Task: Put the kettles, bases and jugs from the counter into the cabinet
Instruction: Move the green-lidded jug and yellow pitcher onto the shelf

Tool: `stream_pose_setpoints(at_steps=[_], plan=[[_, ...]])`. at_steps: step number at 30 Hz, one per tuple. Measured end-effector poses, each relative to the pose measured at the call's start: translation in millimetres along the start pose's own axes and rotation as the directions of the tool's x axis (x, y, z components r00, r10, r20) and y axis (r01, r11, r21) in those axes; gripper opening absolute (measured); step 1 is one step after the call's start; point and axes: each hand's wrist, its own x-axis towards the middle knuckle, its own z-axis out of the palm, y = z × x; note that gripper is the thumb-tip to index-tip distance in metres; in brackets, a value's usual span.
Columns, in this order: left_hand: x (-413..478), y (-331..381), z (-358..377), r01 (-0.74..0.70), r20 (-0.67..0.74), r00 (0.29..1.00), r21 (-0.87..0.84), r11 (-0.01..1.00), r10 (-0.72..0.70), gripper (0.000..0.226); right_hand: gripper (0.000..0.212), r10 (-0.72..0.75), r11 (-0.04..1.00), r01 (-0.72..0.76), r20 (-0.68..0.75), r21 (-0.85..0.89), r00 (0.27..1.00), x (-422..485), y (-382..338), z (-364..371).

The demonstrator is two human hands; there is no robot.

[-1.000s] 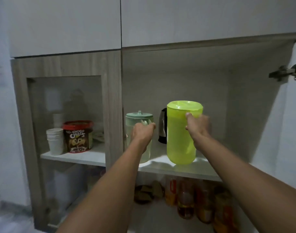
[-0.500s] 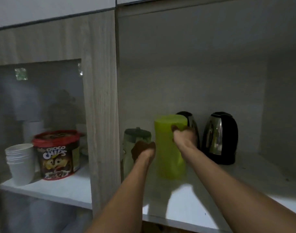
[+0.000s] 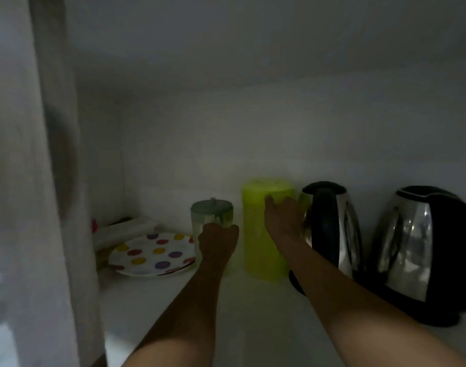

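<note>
Your left hand (image 3: 218,241) is closed on the small pale-green jug (image 3: 212,215); your right hand (image 3: 284,218) wraps the lime-green jug (image 3: 263,250). Both jugs stand far back on the cabinet shelf (image 3: 253,327), left of two steel kettles (image 3: 332,226), right of a spotted plate (image 3: 152,254).

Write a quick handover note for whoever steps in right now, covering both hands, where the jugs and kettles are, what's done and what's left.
Left hand: closed around the small pale green jug, which stands on the cabinet shelf beside a polka-dot plate.
Right hand: gripping the tall lime green jug, upright on the shelf against the near kettle.
Second kettle stands further right; both kettles are already inside.
Done: two jugs and two kettles are on the shelf.
Left: let go of both jugs. The counter is out of view, so check it for remaining items such as bases.
</note>
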Motion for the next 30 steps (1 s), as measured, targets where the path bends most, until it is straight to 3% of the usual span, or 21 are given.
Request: stream_pose_setpoints(at_steps=[9, 12, 15, 22, 27, 30], plan=[[19.1, -17.7, 15.1, 0.009, -0.022, 1.000, 0.161, 0.987, -0.006, 0.052, 0.051, 0.054, 0.999, -0.054, -0.006, 0.009, 0.999, 23.0, 17.1, 3.8], [6.2, -29.6, 10.5, 0.036, 0.001, 0.999, 0.271, 0.962, -0.038, 0.060, 0.064, 0.067, 0.997, -0.064, 0.053, -0.053, 0.996, 5.0, 22.8, 6.3], [-16.3, -35.1, -3.2, 0.008, 0.043, 0.999, 0.337, 0.942, -0.024, 0.050, 0.084, 0.116, 0.979, -0.095, 0.111, -0.180, 0.987, -25.0, 20.4, 1.8], [-98.8, -35.4, -34.3, -0.069, 0.162, 0.987, 0.338, 0.938, 0.014, 0.064, 0.076, 0.150, 0.961, -0.120, 0.104, -0.249, 0.983, -114.1, 18.1, -31.7], [-171.8, -26.3, -61.7, -0.040, 0.246, 0.969, 0.273, 0.961, -0.030, 0.062, 0.056, 0.167, 0.941, -0.154, 0.019, -0.302, 0.986, -181.5, 15.2, -72.6], [-210.3, -14.0, -91.1, -0.107, 0.218, 0.974, 0.245, 0.964, 0.052, 0.046, 0.053, 0.150, 0.935, -0.145, -0.010, -0.324, 0.989, -217.1, 1.3, -96.6]])
